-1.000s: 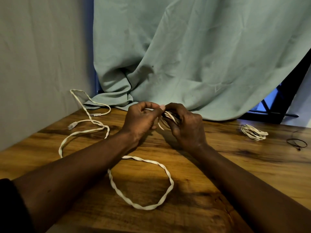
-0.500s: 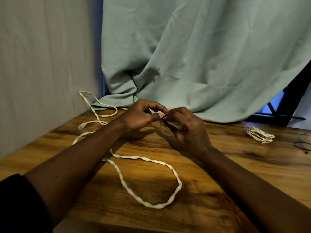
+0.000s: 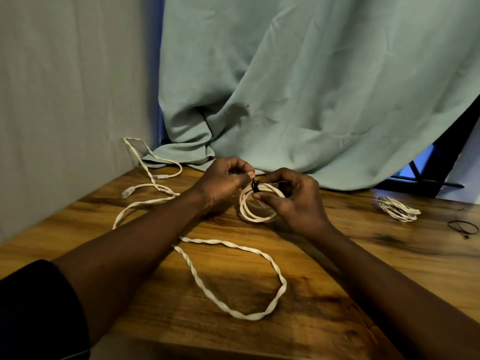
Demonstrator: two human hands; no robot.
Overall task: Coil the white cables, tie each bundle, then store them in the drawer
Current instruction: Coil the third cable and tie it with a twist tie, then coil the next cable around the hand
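Hands met above the far middle of the table, both arms reaching in from the lower corners of the frame. Left hand (image 3: pixel 220 181) had its fingers curled and its thumb pressed to the forefinger, pinching what looked like the thin end of a black tie (image 3: pixel 255 185), though that end was too fine to make out for sure. Right hand (image 3: pixel 296 201) gripped a coil of cable (image 3: pixel 255 218) between thumb and fingers and held it tilted, its lower edge touching or just above the wood.

A soft, creased pale green curtain (image 3: pixel 311 87) filled the upper centre and right and draped onto the table's back edge. A plain grey wall (image 3: pixel 65 87) took the upper left. The table (image 3: pixel 350 268) was glossy brown wood with dark grain streaks. Its near edge ran along the bottom of the frame, and bare wood lay open between the arms and out to the right.

A long loose cable (image 3: pixel 233 313), white and twisted like rope, made a wide loop in the lower centre, passed under the left arm and ran on to the left, where a pale plug (image 3: pixel 128 192) lay near the wall. The held coil was round, with several white turns and the tie across its top. At the right a second bundle (image 3: pixel 398 209) lay flat, well apart from the hands. A spare tie (image 3: pixel 463 227), a thin dark loop, lay near the right edge.
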